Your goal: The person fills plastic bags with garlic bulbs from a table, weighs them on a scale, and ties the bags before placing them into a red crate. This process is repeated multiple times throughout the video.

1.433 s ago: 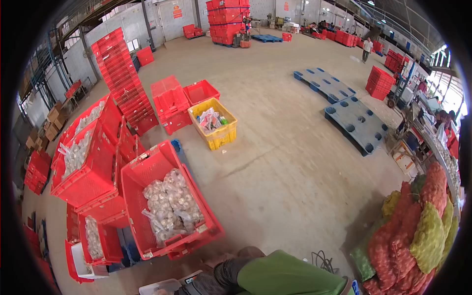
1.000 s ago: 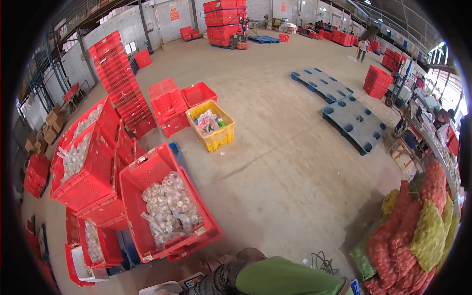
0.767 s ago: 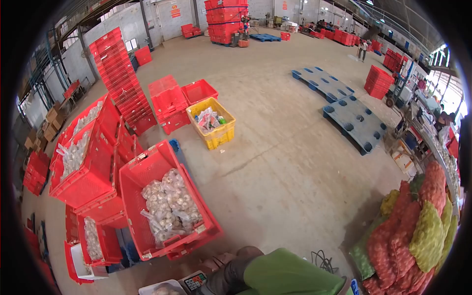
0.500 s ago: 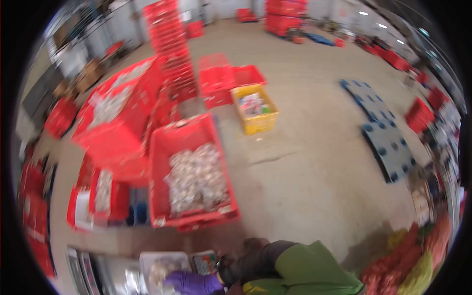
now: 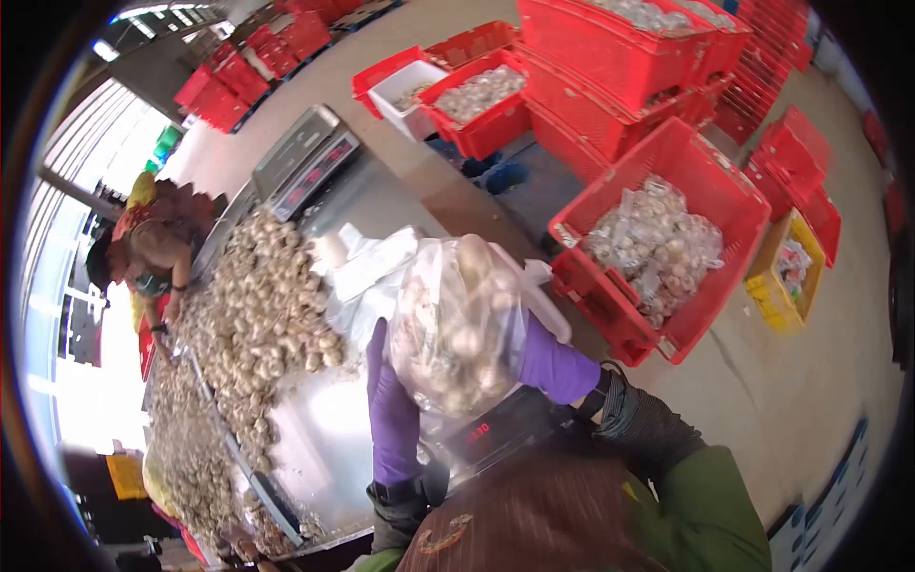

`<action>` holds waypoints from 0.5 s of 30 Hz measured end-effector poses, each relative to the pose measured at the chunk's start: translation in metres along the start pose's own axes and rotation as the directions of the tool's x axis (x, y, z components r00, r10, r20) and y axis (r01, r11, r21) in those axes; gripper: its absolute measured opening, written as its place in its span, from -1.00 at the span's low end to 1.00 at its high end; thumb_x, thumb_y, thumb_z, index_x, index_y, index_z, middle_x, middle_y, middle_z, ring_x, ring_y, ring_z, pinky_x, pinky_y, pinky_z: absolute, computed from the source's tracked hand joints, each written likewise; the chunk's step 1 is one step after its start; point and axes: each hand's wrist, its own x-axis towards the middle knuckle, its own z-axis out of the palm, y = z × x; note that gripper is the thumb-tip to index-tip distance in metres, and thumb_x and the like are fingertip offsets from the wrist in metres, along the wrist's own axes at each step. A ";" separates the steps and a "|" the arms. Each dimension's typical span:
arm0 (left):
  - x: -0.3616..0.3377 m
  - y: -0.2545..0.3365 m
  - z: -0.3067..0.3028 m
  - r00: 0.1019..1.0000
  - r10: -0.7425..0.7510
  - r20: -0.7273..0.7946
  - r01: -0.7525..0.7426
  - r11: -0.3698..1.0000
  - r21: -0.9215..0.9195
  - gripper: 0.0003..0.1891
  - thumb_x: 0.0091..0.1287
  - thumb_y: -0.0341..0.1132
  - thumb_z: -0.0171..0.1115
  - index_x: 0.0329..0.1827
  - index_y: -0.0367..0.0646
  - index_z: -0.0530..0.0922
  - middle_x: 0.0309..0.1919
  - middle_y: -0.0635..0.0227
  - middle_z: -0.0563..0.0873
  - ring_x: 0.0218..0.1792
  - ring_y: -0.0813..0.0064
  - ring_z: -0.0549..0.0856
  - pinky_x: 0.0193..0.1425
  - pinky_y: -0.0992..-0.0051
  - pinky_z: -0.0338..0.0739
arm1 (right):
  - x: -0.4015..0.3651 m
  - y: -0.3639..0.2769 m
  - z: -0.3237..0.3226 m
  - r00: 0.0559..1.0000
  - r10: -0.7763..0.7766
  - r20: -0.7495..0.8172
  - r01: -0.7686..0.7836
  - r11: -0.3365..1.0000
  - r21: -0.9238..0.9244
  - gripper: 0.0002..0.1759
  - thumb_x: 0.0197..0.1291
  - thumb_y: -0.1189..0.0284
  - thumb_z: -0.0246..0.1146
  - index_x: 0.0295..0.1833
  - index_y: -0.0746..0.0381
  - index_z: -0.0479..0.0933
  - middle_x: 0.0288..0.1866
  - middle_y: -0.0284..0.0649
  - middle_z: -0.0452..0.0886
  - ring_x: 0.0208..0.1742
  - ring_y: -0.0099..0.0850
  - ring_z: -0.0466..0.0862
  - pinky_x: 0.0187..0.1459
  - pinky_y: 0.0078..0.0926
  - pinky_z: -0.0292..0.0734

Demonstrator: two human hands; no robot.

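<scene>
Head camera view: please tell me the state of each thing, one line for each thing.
Clear bag: filled, held between both hands
Left hand: gloved, against bag
Right hand: gloved, partly behind bag
Near scale: display lit red
Far scale: display lit
Bulbs: loose, heaped
Nearest red crate: open, partly filled
Yellow crate: open

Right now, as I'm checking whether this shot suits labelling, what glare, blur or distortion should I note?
Head view: wide-angle bending with black corners; washed-out daylight along the left side; white glare on the metal table beside the left hand; shiny highlights on the clear bag; the yellow crate looks slightly soft.
</scene>
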 end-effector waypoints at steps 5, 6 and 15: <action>-0.004 0.038 0.064 0.929 -0.323 0.179 0.363 0.710 -0.604 -0.49 0.16 -0.52 0.08 0.24 -0.27 0.26 0.12 0.29 0.43 -0.05 0.61 0.48 -0.01 0.64 0.38 | -0.036 -0.017 -0.026 0.954 -0.018 -0.300 -0.013 0.995 -0.101 -0.32 -0.08 0.37 0.35 0.18 0.30 0.26 0.01 -0.21 0.46 0.06 -0.44 0.45 0.12 -0.49 0.33; -0.003 0.043 0.071 0.907 -0.363 0.213 0.420 0.739 -0.527 -0.48 0.16 -0.51 0.09 0.24 -0.27 0.26 0.12 0.29 0.43 -0.04 0.60 0.47 -0.01 0.64 0.37 | -0.043 -0.031 -0.037 0.942 -0.039 -0.332 0.006 0.995 -0.102 -0.32 -0.08 0.37 0.35 0.18 0.30 0.26 0.01 -0.21 0.46 0.06 -0.44 0.45 0.12 -0.49 0.33; 0.016 0.012 0.080 0.929 -0.350 0.124 0.370 0.856 -0.361 -0.69 0.28 -0.33 0.01 0.03 -0.27 0.49 -0.03 0.28 0.58 -0.12 0.49 0.54 -0.06 0.50 0.39 | -0.143 -0.183 -0.216 0.833 0.100 -0.545 -0.321 0.888 -0.329 -0.50 -0.09 0.34 0.31 0.04 0.24 0.46 -0.06 -0.33 0.52 -0.07 -0.59 0.49 -0.07 -0.66 0.41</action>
